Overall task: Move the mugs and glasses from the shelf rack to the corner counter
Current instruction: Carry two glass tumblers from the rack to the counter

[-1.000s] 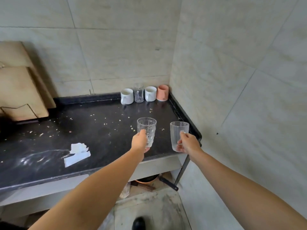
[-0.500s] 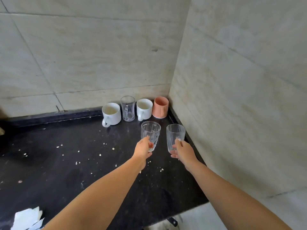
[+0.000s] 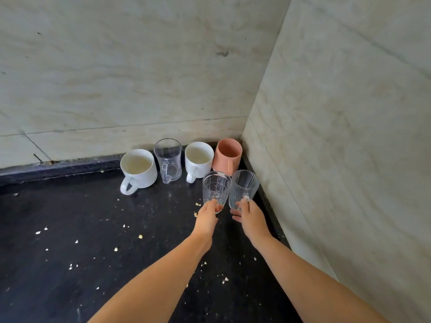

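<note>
My left hand (image 3: 208, 214) grips a patterned clear glass (image 3: 216, 186) near its base. My right hand (image 3: 250, 216) grips a ribbed clear glass (image 3: 244, 186) the same way. Both glasses are upright, side by side, low over the black counter (image 3: 93, 229) near the corner; whether they touch it I cannot tell. Behind them, along the back wall, stand a large white mug (image 3: 138, 170), a clear glass mug (image 3: 168, 159), a smaller white mug (image 3: 199, 160) and a pink mug (image 3: 228, 156).
Tiled walls meet at the corner on the right, close to the ribbed glass. Pale crumbs are scattered over the black counter. A raised black lip runs along the back wall and the right wall.
Both hands have carried the glasses forward and to the corner, just in front of the smaller white mug and the pink mug. The view has closed in on the corner.
</note>
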Demonstrator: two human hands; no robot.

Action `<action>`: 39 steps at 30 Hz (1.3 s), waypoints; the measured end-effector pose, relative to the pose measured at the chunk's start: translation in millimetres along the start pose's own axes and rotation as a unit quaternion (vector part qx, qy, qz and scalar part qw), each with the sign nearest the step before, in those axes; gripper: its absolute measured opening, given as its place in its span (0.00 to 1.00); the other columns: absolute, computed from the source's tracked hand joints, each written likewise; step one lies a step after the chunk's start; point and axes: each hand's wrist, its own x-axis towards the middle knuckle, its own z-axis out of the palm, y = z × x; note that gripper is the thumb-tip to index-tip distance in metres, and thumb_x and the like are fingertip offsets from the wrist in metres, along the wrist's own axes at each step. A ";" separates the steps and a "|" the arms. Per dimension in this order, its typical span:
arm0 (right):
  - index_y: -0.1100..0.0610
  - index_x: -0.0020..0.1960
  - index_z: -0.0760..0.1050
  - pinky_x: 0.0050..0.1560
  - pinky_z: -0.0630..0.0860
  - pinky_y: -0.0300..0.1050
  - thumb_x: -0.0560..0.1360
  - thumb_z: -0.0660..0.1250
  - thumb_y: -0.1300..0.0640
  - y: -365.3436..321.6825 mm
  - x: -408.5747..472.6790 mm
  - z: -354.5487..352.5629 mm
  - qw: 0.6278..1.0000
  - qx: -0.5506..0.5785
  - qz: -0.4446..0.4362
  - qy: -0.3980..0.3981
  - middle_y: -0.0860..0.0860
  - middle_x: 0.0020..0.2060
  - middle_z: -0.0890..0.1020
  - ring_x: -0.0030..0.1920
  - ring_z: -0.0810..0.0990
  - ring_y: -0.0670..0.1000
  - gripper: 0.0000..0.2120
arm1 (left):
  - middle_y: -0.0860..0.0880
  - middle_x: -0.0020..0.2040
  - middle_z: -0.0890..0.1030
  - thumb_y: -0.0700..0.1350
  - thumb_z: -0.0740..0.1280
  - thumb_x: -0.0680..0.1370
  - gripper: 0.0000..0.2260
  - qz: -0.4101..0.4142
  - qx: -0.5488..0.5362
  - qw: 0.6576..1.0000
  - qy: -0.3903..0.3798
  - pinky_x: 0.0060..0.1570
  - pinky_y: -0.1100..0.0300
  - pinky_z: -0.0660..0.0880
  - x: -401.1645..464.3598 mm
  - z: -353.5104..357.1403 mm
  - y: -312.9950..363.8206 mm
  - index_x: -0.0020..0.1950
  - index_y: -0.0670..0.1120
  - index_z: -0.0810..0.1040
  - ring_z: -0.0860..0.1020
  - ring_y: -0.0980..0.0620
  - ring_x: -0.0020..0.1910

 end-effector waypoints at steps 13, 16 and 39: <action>0.60 0.66 0.69 0.63 0.73 0.43 0.83 0.52 0.57 8.1 27.2 9.1 1.000 0.002 -0.013 -0.009 0.54 0.64 0.75 0.65 0.75 0.51 0.16 | 0.48 0.61 0.76 0.41 0.56 0.74 0.13 0.010 0.032 0.999 0.002 0.67 0.52 0.64 34.9 -0.7 -2.4 0.52 0.45 0.79 0.70 0.50 0.64; 0.59 0.63 0.70 0.65 0.74 0.47 0.83 0.52 0.56 10.2 26.7 11.5 1.000 0.003 -0.005 -0.012 0.53 0.59 0.76 0.63 0.76 0.51 0.14 | 0.49 0.61 0.77 0.41 0.56 0.75 0.13 0.009 0.032 0.999 0.000 0.66 0.53 0.64 36.8 -0.3 -3.1 0.52 0.45 0.78 0.70 0.51 0.64; 0.54 0.74 0.59 0.69 0.66 0.56 0.80 0.54 0.52 -110.4 -64.4 41.0 0.775 -0.526 -0.347 -0.046 0.56 0.73 0.63 0.71 0.64 0.59 0.22 | 0.45 0.56 0.76 0.45 0.56 0.80 0.12 0.277 0.533 0.758 0.254 0.48 0.51 0.74 -82.3 -119.5 60.7 0.59 0.45 0.73 0.76 0.44 0.53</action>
